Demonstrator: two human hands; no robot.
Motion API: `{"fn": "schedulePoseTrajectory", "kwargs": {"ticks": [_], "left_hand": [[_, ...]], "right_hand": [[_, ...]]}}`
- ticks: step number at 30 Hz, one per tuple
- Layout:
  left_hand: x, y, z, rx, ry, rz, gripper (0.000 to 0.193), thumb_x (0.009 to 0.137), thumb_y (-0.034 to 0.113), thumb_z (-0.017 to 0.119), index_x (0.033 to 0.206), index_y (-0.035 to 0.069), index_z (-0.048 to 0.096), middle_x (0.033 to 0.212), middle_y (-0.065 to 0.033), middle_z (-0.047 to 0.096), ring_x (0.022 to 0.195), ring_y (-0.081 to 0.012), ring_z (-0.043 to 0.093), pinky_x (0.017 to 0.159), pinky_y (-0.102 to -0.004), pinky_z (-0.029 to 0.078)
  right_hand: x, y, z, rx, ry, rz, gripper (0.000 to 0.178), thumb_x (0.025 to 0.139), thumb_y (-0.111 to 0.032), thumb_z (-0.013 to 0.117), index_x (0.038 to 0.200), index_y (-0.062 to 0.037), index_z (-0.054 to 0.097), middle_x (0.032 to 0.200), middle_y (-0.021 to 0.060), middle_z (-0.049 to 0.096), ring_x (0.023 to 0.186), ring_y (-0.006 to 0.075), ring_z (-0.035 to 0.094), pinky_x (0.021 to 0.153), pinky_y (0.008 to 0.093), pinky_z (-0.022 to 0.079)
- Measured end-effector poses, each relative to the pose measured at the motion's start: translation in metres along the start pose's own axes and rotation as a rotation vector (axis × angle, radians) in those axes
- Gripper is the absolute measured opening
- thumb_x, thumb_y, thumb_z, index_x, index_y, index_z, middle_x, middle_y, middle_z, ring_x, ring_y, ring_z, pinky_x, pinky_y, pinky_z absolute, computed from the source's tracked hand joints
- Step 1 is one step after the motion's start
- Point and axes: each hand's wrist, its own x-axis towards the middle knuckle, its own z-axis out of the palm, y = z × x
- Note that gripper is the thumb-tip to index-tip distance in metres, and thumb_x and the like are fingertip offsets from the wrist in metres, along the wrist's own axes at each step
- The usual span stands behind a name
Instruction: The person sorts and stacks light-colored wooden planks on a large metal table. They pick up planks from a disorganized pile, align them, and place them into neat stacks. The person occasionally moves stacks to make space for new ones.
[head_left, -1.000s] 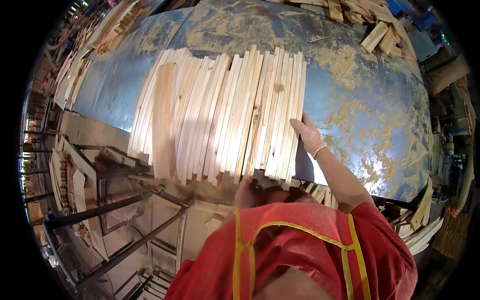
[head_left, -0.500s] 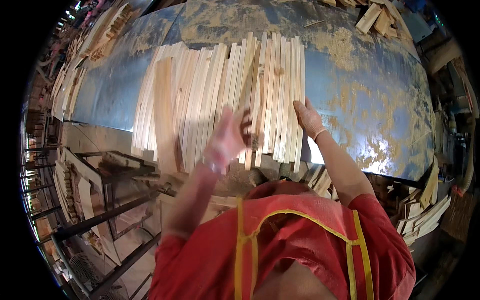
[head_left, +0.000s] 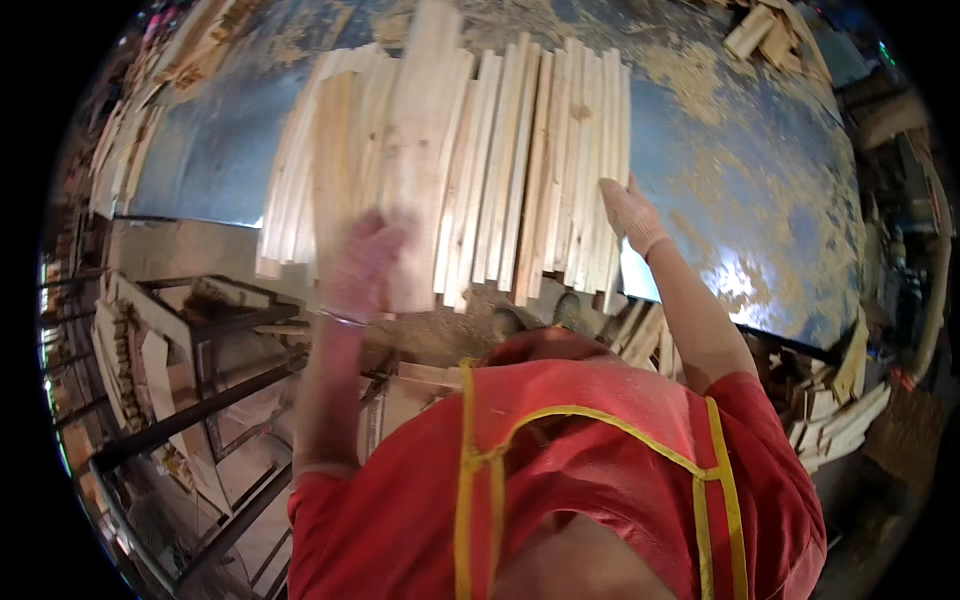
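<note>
A row of pale wooden strips (head_left: 565, 150) lies side by side on the table, running away from me. My left hand (head_left: 368, 265) is closed on the near part of a wider wooden board (head_left: 422, 130). That board is smeared by motion and tilts over the row's left half. Left of it, another wide board (head_left: 338, 140) lies on top of the strips. At the row's right edge, my right hand (head_left: 633, 215) rests against the outermost strip, thumb and fingers extended.
Sawdust covers much of the dark table (head_left: 730, 190). Short wood offcuts (head_left: 765, 35) lie at the far right, with longer timber stacked at the far left. A metal frame (head_left: 200, 430) stands low on the left. More wood pieces (head_left: 835, 425) are piled at the lower right.
My left hand has moved left from above the middle of the strips and now grips a wide board, lifted at a tilt. My right hand stays at the row's right edge.
</note>
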Motion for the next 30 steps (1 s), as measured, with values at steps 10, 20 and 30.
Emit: {"fn": "schedulePoseTrajectory", "kwargs": {"ticks": [10,20,30], "left_hand": [[-0.016,-0.063,0.065,1.117,-0.253,0.322,0.037,0.101,0.029,0.067,0.125,0.001,0.066,0.115,-0.0182,0.07,0.109,-0.0296,0.065,0.1,-0.0473,0.053],[-0.022,-0.199,0.206,-0.094,-0.538,-0.429,0.013,0.095,0.017,0.073,0.097,0.004,0.07,0.092,-0.0083,0.071,0.083,-0.0244,0.07,0.076,-0.0385,0.058],[-0.054,-0.182,0.207,-0.71,-0.144,-0.758,0.018,0.094,0.008,0.065,0.111,0.004,0.068,0.092,-0.013,0.068,0.082,-0.028,0.068,0.076,-0.04,0.058]], "right_hand": [[-0.005,-0.012,-0.001,0.082,-0.035,0.052,0.101,0.104,-0.051,0.064,0.172,0.0003,0.008,0.162,0.0286,0.047,0.151,0.0373,0.045,0.125,0.0389,0.035],[-0.03,-0.055,-0.02,-0.159,-0.176,0.039,0.101,0.1,-0.046,0.071,0.169,0.0024,0.017,0.151,0.0305,0.057,0.142,0.0369,0.056,0.12,0.0392,0.041],[0.008,-0.02,-0.049,-0.097,-0.406,-0.013,0.102,0.096,-0.043,0.076,0.171,-0.0028,0.019,0.162,0.0266,0.049,0.15,0.0357,0.047,0.125,0.0391,0.034]]}}
